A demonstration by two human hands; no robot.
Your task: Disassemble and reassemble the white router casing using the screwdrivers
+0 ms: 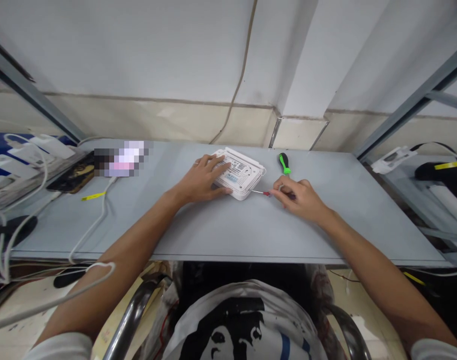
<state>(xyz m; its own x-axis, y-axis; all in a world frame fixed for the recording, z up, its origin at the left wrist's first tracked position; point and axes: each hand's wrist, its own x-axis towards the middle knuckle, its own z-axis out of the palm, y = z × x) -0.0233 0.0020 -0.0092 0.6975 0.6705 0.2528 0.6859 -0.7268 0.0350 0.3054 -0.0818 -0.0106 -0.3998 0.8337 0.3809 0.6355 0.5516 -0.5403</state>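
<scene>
A white router, label side up, near the far edge of the grey sheet-metal table top, roughly mid-table. Left hand across its near-left part, fingers spread and pressing down from above, thumb along the near side. Right hand just beside the router's right corner, thumb and forefinger pinching a slim red-handled precision screwdriver, remaining fingers curled under, thin shaft pointing left toward the casing, tip either touching or just short of the corner, hard to tell which. Likely risks: a slip of the tip under too much sideways force, with a scratch across the casing or a jab toward the left fingers; a slide of the router on the smooth metal with any easing of the left hand's pressure. Left forearm and right forearm angled inward from the body, both wrists low over the table top. Just beyond the right hand, a green-and-black screwdriver lying untouched. Farther left, a yellow tag and a white cable.
</scene>
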